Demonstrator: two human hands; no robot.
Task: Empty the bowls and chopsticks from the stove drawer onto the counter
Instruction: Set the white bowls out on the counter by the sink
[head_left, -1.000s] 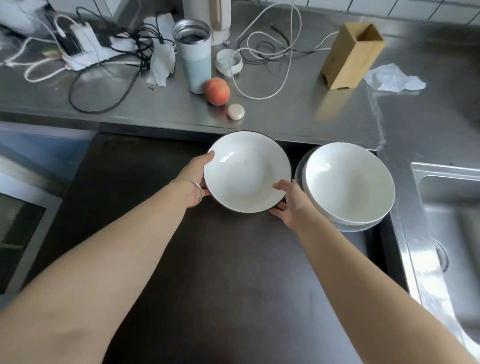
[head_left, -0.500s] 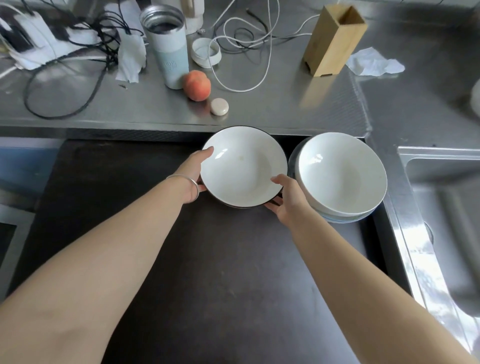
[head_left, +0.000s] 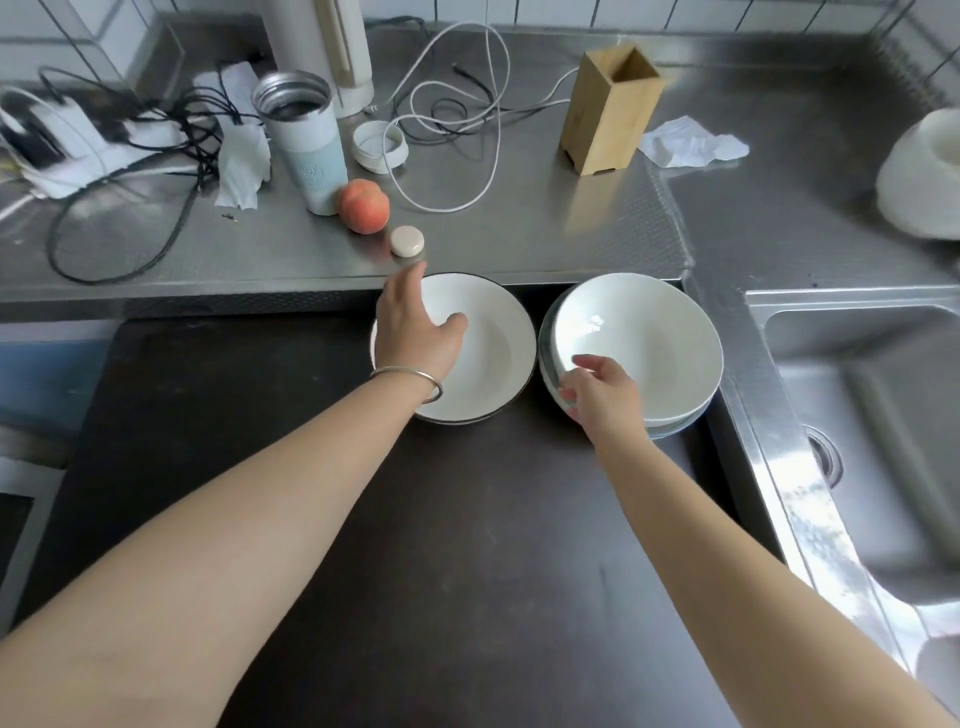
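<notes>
A white bowl with a dark rim (head_left: 493, 353) lies on the dark stove surface (head_left: 415, 519), just in front of the steel counter (head_left: 519, 228). My left hand (head_left: 415, 327) hovers over its left half, fingers spread and pointing at the counter edge, holding nothing. Right of it stands a stack of white bowls (head_left: 649, 343). My right hand (head_left: 597, 395) pinches the near-left rim of the top bowl, thumb inside and fingers under the rim. An empty wooden chopstick holder (head_left: 608, 109) stands on the counter. No chopsticks show.
On the counter behind the bowls are a small round lid (head_left: 407, 241), a peach (head_left: 363, 205), an open tumbler (head_left: 306, 140), tangled cables (head_left: 447, 130) and a crumpled tissue (head_left: 685, 143). A white pot (head_left: 924, 176) sits far right. The sink (head_left: 872, 415) borders the stack's right side.
Both hands have let go of the dark-rimmed bowl. My left hand has moved over it toward the counter; my right hand has shifted right onto the stack's rim.
</notes>
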